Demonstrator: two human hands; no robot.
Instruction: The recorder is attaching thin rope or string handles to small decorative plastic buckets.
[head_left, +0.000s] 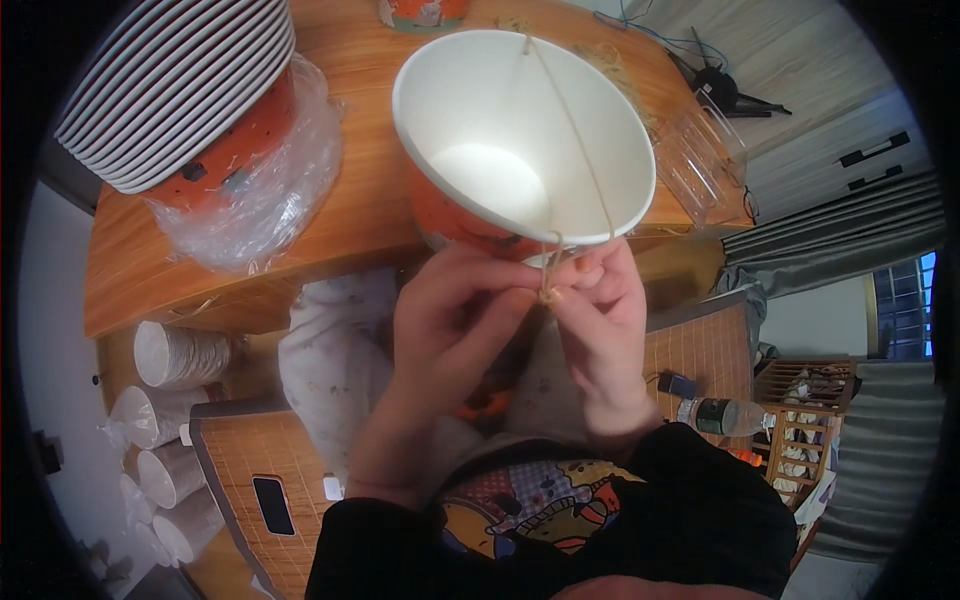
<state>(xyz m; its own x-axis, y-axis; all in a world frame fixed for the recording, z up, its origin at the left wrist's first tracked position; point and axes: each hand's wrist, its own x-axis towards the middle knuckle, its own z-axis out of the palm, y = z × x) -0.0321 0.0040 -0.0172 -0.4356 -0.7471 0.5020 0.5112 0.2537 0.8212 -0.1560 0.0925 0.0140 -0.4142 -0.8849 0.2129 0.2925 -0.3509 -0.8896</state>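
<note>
A large paper bucket (470, 110), white inside and orange outside, stands tilted toward me at the table's near edge. Beige twine (577, 128) runs across its mouth from the far rim to the near rim. Just below that near rim, my left hand (445, 315) pinches the twine between thumb and fingers. My right hand (605, 310) is closed on the same twine right beside it, the two thumb tips almost meeting at a small knot or loop. The fingers partly hide the twine's ends.
A tall stack of nested buckets (175, 95) in clear plastic stands at the left of the wooden table (370, 200). Clear plastic trays (700, 165) lie at the right. Below are wrapped white cup stacks (180, 355), a phone (273, 504) and a bottle (725, 416).
</note>
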